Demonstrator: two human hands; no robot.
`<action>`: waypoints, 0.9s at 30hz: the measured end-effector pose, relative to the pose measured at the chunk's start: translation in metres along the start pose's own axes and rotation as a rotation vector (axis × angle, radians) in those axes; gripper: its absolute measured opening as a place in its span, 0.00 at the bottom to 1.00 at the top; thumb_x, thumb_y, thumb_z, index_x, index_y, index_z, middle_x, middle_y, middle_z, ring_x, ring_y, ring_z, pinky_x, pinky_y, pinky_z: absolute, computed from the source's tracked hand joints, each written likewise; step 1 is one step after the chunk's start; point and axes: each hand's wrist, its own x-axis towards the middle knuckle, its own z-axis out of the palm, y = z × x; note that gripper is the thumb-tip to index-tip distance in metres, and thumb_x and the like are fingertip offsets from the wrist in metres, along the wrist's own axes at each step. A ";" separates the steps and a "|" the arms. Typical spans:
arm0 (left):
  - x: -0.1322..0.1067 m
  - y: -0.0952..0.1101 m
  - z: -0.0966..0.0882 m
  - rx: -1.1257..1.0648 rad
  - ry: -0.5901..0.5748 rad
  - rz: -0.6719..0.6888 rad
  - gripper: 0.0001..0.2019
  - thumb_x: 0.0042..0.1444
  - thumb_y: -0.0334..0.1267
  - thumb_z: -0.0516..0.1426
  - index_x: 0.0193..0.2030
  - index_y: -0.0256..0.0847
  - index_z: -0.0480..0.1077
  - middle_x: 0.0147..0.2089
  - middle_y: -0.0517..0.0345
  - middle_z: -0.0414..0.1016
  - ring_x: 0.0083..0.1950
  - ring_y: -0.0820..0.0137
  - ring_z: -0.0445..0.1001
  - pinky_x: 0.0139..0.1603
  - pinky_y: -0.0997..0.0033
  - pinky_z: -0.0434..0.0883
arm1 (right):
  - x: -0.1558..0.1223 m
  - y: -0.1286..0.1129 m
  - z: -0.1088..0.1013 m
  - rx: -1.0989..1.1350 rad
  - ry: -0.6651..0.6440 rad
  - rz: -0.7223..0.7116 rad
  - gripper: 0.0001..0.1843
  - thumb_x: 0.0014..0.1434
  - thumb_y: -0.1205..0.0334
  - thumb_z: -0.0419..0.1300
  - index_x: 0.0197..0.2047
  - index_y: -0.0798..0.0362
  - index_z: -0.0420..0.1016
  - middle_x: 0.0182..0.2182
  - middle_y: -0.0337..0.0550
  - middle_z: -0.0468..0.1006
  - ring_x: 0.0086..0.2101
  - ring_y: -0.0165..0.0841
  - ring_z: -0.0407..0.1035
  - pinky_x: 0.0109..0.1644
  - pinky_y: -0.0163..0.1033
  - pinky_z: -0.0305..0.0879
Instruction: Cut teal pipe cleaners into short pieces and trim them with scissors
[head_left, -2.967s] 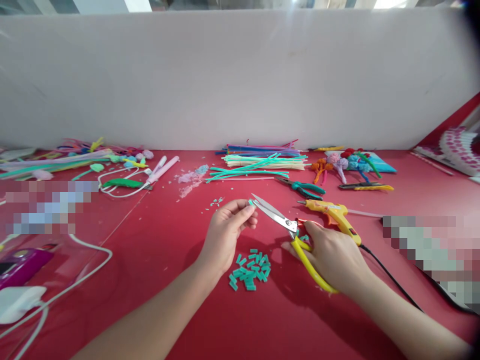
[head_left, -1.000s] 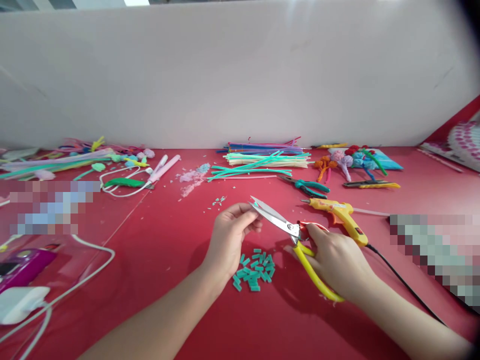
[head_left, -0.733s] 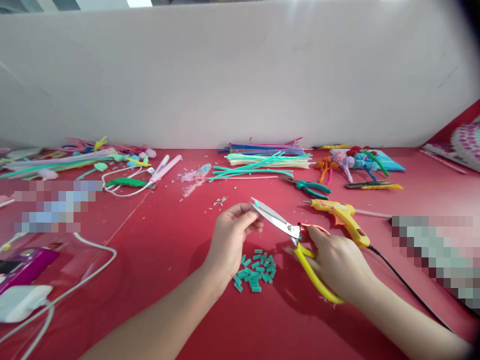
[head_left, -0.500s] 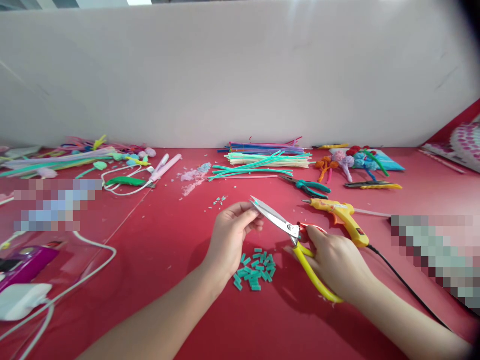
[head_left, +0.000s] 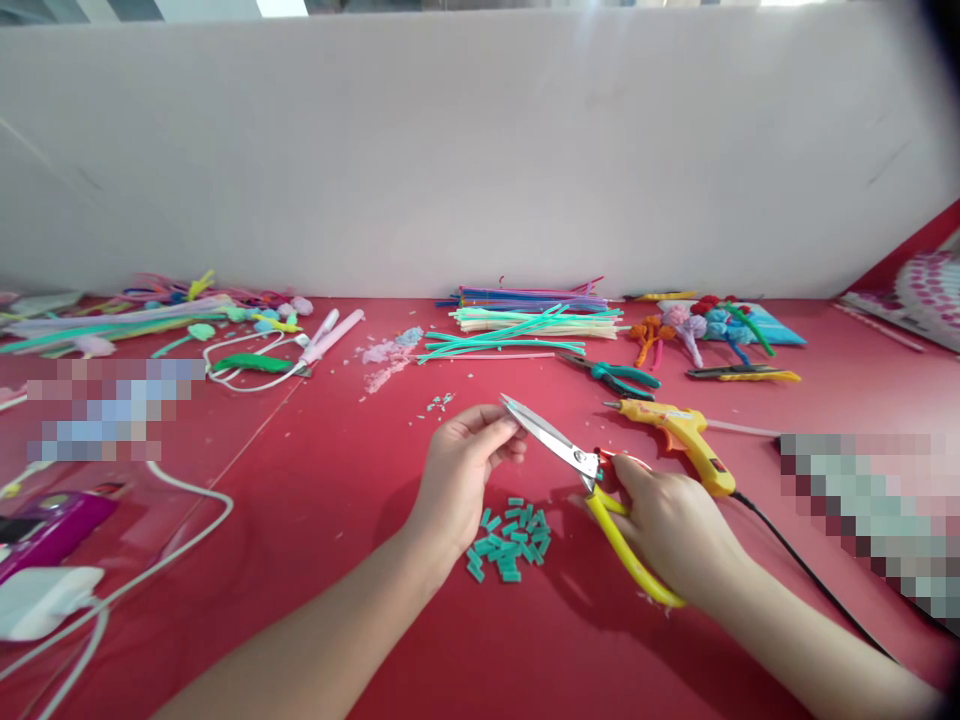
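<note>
My right hand is closed round the yellow and red handles of a pair of scissors. The blades point up and left, close together, and their tips reach the fingers of my left hand. That hand is closed in a pinch at the tips, on a tiny piece of green pipe cleaner mostly hidden by fingers and blade. Below, between my hands, lies a loose pile of short green pipe cleaner pieces on the red table.
Pipe cleaner bundles lie along the back wall. To the right are pliers, a yellow glue gun with its black cord, and a yellow cutter. Fluffy scraps, a pink hair straightener and white cables are at left.
Both hands stay almost in place. The scissor blades look slightly more closed, and the green bit seen at their tips earlier is now barely visible.
</note>
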 end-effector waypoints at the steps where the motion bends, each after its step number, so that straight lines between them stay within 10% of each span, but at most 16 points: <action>1: 0.000 0.000 0.000 0.001 -0.003 0.003 0.06 0.46 0.33 0.56 0.31 0.34 0.70 0.28 0.56 0.69 0.27 0.76 0.67 0.30 0.75 0.66 | 0.000 0.000 0.000 -0.003 -0.005 0.005 0.18 0.52 0.46 0.47 0.27 0.54 0.62 0.12 0.37 0.65 0.14 0.29 0.59 0.19 0.32 0.37; 12: 0.001 -0.005 -0.001 0.039 -0.049 -0.062 0.06 0.48 0.35 0.56 0.32 0.34 0.68 0.28 0.56 0.69 0.28 0.76 0.67 0.31 0.75 0.66 | 0.013 0.005 -0.012 -0.005 -0.045 0.189 0.16 0.50 0.46 0.48 0.26 0.51 0.59 0.16 0.39 0.68 0.19 0.33 0.63 0.20 0.33 0.38; 27: -0.014 -0.009 0.017 0.568 -0.505 -0.168 0.09 0.51 0.39 0.50 0.27 0.38 0.67 0.22 0.61 0.63 0.25 0.76 0.64 0.27 0.76 0.61 | 0.010 -0.008 -0.018 0.782 -0.144 0.155 0.09 0.50 0.59 0.49 0.25 0.55 0.65 0.17 0.34 0.64 0.20 0.24 0.55 0.21 0.29 0.48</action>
